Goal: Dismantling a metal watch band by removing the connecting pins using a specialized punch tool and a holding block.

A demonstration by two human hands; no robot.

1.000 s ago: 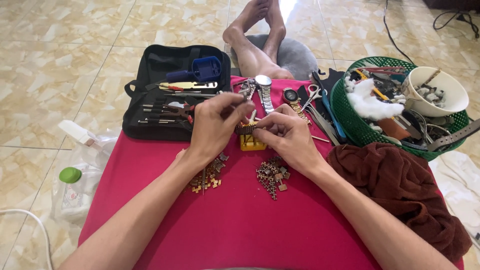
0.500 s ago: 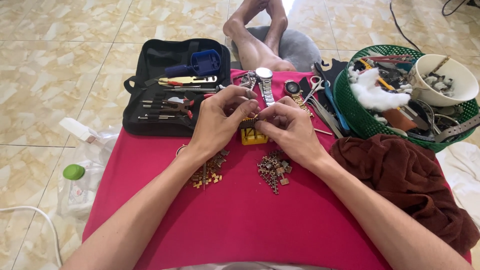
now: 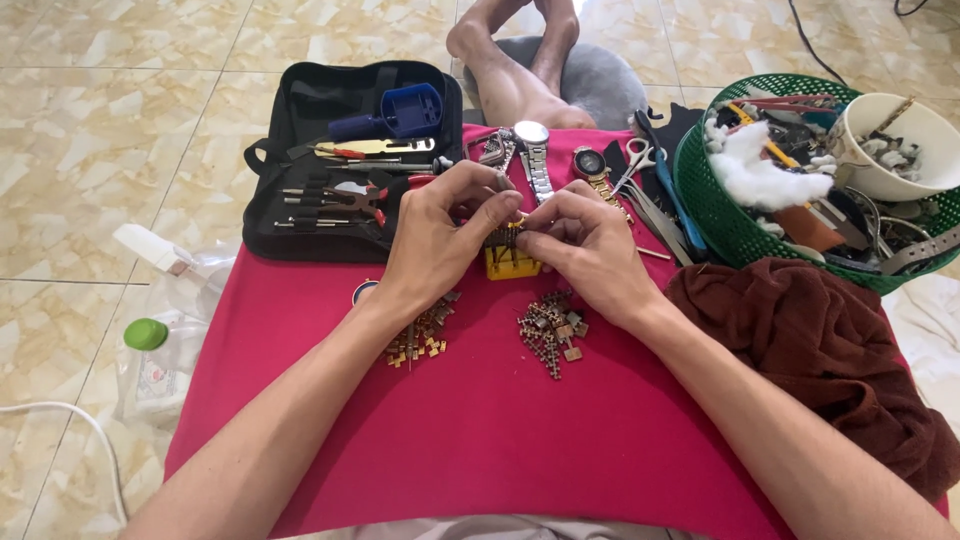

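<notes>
My left hand (image 3: pixel 440 235) and my right hand (image 3: pixel 585 250) meet fingertip to fingertip over a small yellow holder block (image 3: pixel 511 264) on the red cloth (image 3: pixel 480 430). Together they pinch a short dark metal watch band piece (image 3: pixel 503 235) just above the block. Two heaps of loose band links lie in front of my wrists: a gold-toned heap (image 3: pixel 420 335) by the left and a darker heap (image 3: pixel 550 328) by the right. What the fingertips do to the band piece is hidden.
An open black tool case (image 3: pixel 345 160) with small tools and a blue device lies at the back left. Watches (image 3: pixel 535 160), scissors and pliers sit behind my hands. A green basket (image 3: pixel 720 220) with a white bowl stands right, a brown cloth (image 3: pixel 820 350) beside it. A plastic bottle (image 3: pixel 150 360) lies on the floor.
Both hands have shifted slightly and closed tighter together over the yellow block. The camera has moved a little closer; nothing else on the cloth has moved.
</notes>
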